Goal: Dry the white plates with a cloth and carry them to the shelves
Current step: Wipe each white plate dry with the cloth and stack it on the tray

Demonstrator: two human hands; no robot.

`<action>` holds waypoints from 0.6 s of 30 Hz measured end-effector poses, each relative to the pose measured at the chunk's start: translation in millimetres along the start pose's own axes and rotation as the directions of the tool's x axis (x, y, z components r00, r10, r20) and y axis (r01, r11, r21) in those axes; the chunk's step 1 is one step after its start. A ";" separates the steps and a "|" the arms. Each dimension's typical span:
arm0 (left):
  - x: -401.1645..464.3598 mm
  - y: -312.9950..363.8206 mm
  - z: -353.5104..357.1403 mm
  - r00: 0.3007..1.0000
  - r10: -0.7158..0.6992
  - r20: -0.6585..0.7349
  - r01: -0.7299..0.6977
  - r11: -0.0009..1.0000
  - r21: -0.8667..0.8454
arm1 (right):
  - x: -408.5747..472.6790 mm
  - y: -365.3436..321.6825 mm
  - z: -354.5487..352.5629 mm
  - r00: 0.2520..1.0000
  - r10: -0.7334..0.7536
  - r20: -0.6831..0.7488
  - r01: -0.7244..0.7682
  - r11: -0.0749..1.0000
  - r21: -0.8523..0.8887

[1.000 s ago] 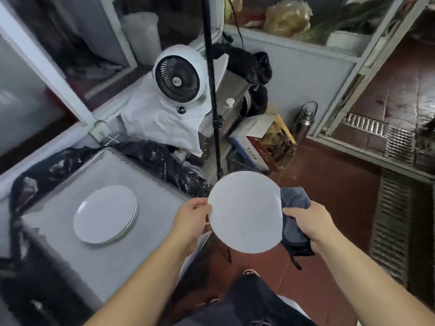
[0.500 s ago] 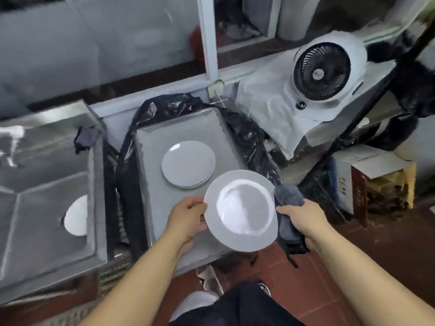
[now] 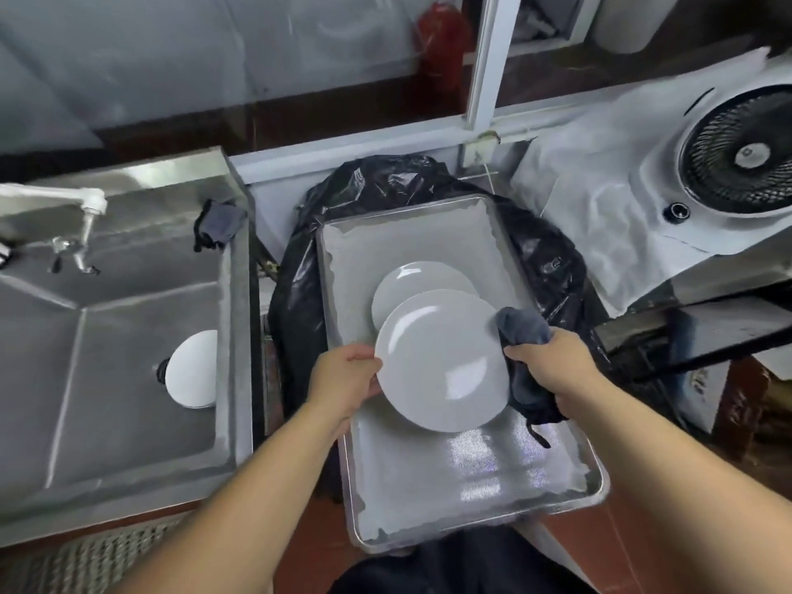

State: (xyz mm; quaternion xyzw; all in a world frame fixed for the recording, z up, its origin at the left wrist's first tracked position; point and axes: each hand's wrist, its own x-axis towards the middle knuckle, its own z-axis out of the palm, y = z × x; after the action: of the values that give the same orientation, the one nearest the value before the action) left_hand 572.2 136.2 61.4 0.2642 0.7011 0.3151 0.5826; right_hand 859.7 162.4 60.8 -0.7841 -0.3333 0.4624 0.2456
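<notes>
A white plate is held face up over the metal tray. My left hand grips its left rim. My right hand is at its right edge, closed on a dark grey cloth that hangs below the fist. Just behind the held plate, a small stack of white plates lies on the tray, partly covered by it. More white plates lean in the steel sink on the left.
The tray sits on a bin lined with black plastic. A white fan stands at the right on white sheeting. A tap and a dark rag are at the sink's back. Red tiled floor lies below.
The view has swung left and down, bringing the tray and sink under me. The held plate has moved over the tray, close above the stack. Both hands keep the same grip.
</notes>
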 end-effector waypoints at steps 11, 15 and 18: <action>79.4 16.9 19.0 0.988 -0.009 -0.152 0.050 0.961 0.272 | 96.6 -22.5 39.7 0.998 -0.051 0.036 0.057 0.983 -0.176; 97.0 24.7 30.1 0.974 0.082 -0.213 0.009 0.918 0.396 | 121.7 -28.7 49.3 0.997 -0.047 0.061 0.061 0.966 -0.251; 109.9 24.7 35.5 0.962 0.134 -0.239 -0.005 0.881 0.472 | 133.4 -28.2 53.5 0.995 -0.056 0.085 0.077 0.959 -0.274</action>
State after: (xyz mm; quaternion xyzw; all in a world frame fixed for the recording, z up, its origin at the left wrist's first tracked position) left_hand 587.2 238.3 4.1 0.3774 0.8175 0.1903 0.3911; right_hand 850.5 285.1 -18.7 -0.7808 -0.4301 0.4323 0.1359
